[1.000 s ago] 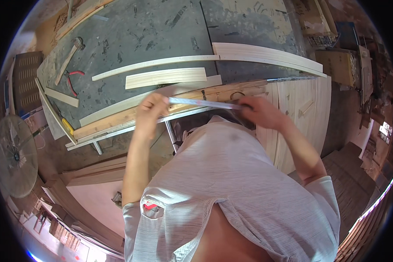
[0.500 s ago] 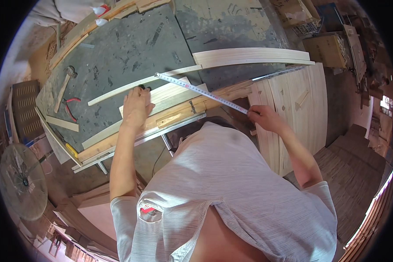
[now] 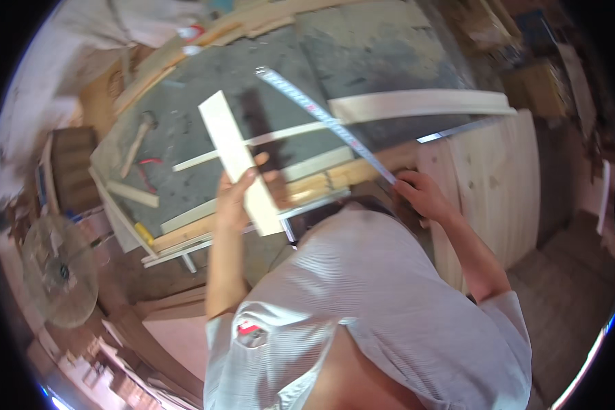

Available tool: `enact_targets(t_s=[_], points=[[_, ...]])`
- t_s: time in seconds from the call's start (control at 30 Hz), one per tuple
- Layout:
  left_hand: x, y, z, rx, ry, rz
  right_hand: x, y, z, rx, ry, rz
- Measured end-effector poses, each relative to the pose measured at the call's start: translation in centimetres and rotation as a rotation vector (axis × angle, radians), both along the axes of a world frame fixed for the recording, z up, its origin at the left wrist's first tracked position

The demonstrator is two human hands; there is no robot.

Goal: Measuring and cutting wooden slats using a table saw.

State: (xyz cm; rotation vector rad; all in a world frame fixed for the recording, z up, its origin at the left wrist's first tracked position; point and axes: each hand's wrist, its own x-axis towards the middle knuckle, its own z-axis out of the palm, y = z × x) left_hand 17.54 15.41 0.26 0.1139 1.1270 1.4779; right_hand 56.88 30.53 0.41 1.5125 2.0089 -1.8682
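Workshop clutter rings a dark bench [image 3: 225,65], where a hammer [image 3: 138,145] lies toward the left. From my remote seat I see the left hand [image 3: 236,198] grasping a pale board [image 3: 234,147], thumb on its upper face and a fingertip showing past its right edge. It is held up over the bench's near edge, probably pinched below its middle so most of it stays in sight. The right hand [image 3: 424,195] is curled round the near end of a tape [image 3: 314,109], likely to keep the blade stretched out; I cannot tell how its case sits. The board's long axis runs steeply from far left to near right, one end toward the body. The blade slants likewise but flatter, its tip pointing far left, apart from the board.
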Motion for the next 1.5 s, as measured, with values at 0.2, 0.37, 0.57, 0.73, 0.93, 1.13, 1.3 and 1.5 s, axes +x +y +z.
enact_targets(t_s=[0.2, 0.37, 0.57, 0.73, 0.93, 1.13, 1.3, 1.5], points=[[5.4, 3.0, -0.9, 0.254, -0.111, 0.212, -1.9, -0.4, -0.1, -0.060, 0.022, -0.134], [6.0, 3.2, 0.7, 0.316, -0.217, 0.135, -3.7, -0.5, 2.2, -0.054, 0.031, -0.116], [6.8, 1.3, 1.7, 0.208, -0.024, -0.037, -4.5, -1.0, 3.5, 0.023, 0.035, -0.109], [7.9, 2.3, 2.6, 0.209, 0.015, 0.116, -4.8, -1.5, 4.0, 0.171, 0.090, -0.076], [8.4, 4.1, 4.2, 0.240, 0.167, 0.192, -5.5, -1.1, 5.8, 0.289, 0.035, -0.027], [8.3, 4.2, 3.8, 0.184, 0.318, 0.155, -5.4, -0.8, 6.0, 0.443, 0.071, 0.031], [8.0, 4.9, 4.3, 0.184, 0.339, 0.113, -5.7, -0.7, 6.1, 0.467, 0.075, 0.016], [8.3, 5.2, 4.7, 0.206, 0.323, 0.099, -5.8, -0.8, 6.6, 0.456, 0.062, -0.018]])
